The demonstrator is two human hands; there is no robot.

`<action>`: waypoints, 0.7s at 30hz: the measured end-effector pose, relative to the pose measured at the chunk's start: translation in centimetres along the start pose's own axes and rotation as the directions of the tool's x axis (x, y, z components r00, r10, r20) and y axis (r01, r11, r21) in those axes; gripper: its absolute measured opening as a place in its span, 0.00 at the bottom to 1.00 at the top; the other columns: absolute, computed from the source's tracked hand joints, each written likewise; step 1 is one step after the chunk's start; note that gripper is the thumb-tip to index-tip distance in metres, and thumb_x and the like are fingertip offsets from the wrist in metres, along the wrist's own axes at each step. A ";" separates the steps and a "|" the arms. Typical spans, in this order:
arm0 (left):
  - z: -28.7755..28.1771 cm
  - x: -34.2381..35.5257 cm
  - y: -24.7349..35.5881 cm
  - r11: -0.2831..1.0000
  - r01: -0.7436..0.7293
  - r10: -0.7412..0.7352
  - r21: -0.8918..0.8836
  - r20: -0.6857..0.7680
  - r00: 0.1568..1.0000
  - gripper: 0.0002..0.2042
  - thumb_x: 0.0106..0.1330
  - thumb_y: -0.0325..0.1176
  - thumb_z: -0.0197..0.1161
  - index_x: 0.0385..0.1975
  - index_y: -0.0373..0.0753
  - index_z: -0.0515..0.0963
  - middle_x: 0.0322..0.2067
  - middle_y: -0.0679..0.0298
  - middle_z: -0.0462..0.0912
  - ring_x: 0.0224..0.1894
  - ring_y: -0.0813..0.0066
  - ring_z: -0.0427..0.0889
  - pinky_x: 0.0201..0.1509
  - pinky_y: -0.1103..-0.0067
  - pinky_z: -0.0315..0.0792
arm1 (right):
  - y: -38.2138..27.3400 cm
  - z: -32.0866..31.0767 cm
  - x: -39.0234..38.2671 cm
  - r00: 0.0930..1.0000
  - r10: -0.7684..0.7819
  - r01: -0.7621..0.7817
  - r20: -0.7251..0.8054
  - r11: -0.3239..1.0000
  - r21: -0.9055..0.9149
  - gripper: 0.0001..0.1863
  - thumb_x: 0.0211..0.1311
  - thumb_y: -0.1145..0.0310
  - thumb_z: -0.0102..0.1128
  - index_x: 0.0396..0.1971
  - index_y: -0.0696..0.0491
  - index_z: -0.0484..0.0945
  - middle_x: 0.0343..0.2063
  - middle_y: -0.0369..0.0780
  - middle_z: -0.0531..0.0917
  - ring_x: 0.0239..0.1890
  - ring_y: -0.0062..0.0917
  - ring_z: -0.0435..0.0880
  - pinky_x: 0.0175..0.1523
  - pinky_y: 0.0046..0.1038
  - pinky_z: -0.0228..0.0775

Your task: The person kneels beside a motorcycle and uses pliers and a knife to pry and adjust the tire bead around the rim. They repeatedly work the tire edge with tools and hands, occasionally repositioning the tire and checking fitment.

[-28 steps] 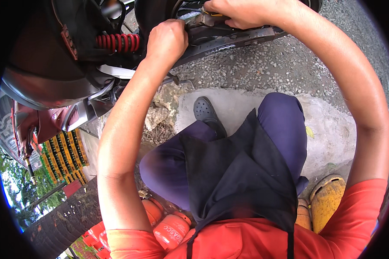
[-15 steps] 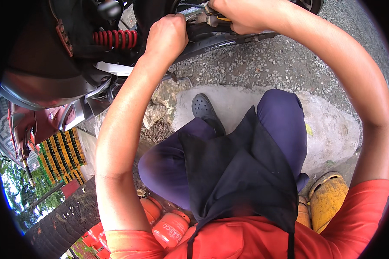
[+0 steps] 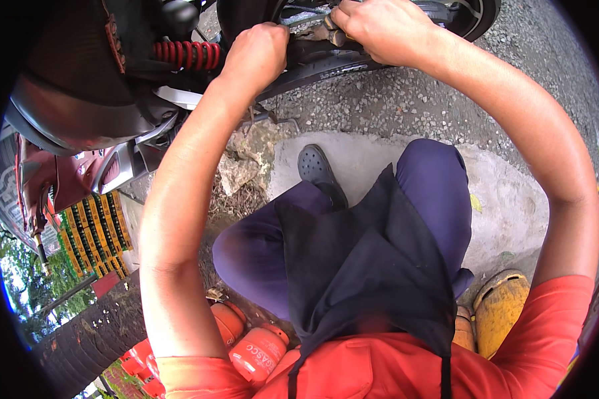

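At the top of the head view, my left hand [image 3: 256, 56] is closed at the dark underside of a black motorcycle [image 3: 93, 100], just right of its red coil spring [image 3: 186, 56]. What its fingertips grip is hidden. To its right, my right hand [image 3: 379, 33] is wrapped round a hand tool, apparently pliers [image 3: 334, 34], with worn metal showing beside its fingers. The handle is mostly covered by the hand. A thin cable or hose runs between my two hands, just behind the tool.
A wheel [image 3: 479, 20] stands top right, above gravel [image 3: 406, 100] and a concrete slab [image 3: 505, 199]. My bent legs are below. A maroon scooter [image 3: 73, 173] is at left. Red gas cylinders [image 3: 259, 349] and yellow ones [image 3: 502, 312] lie low around me, near a tree trunk [image 3: 80, 346].
My right hand has shifted slightly right and down, and the yellow part of the tool's handle is now hidden. My left hand has moved only a little.
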State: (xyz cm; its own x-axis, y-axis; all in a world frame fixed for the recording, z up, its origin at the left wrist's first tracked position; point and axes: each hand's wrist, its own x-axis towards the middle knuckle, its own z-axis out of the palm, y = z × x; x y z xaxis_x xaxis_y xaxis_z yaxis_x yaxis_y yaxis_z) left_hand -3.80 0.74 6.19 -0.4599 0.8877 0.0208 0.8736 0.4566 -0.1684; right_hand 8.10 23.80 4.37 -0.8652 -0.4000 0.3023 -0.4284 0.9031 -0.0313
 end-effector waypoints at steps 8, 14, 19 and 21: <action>-2.6 2.8 2.2 0.941 -0.197 0.131 0.275 0.242 0.962 0.07 0.60 0.27 0.60 0.28 0.39 0.86 0.32 0.53 0.87 0.39 0.56 0.89 0.42 0.66 0.83 | -3.2 1.2 0.2 0.995 0.005 -0.032 -0.102 0.963 -0.267 0.11 0.54 0.68 0.62 0.36 0.57 0.81 0.31 0.42 0.84 0.38 0.36 0.85 0.38 0.37 0.78; -2.3 2.6 1.5 0.929 -0.214 0.156 0.300 0.206 0.966 0.06 0.59 0.24 0.59 0.32 0.36 0.83 0.35 0.51 0.85 0.38 0.54 0.87 0.42 0.65 0.82 | -4.7 1.9 -0.2 0.996 0.074 -0.091 -0.057 0.905 -0.415 0.15 0.57 0.66 0.59 0.43 0.55 0.78 0.34 0.36 0.80 0.40 0.25 0.82 0.39 0.29 0.75; -2.0 3.0 1.1 0.962 -0.139 0.112 0.235 0.126 0.986 0.07 0.59 0.22 0.58 0.35 0.35 0.79 0.34 0.51 0.84 0.39 0.51 0.86 0.43 0.63 0.81 | -3.8 3.1 -2.1 0.956 0.202 -0.257 -0.212 0.925 -0.280 0.18 0.54 0.67 0.62 0.46 0.55 0.80 0.41 0.38 0.80 0.44 0.29 0.81 0.44 0.36 0.72; -1.4 2.0 1.2 0.996 0.048 -0.047 0.079 -0.015 0.999 0.09 0.60 0.23 0.60 0.40 0.36 0.80 0.34 0.49 0.85 0.39 0.50 0.86 0.44 0.63 0.81 | -3.7 3.7 -3.0 0.957 0.174 -0.240 -0.232 0.924 -0.298 0.18 0.55 0.68 0.61 0.47 0.54 0.79 0.43 0.39 0.78 0.45 0.29 0.81 0.44 0.34 0.71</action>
State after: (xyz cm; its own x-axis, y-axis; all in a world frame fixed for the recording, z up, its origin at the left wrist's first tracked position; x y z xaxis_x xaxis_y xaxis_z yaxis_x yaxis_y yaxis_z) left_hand -3.42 3.10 7.40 -0.4984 0.8659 0.0436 0.8351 0.4929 -0.2443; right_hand 11.34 21.12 0.07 -0.8420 -0.1897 0.5050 -0.1107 0.9770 0.1824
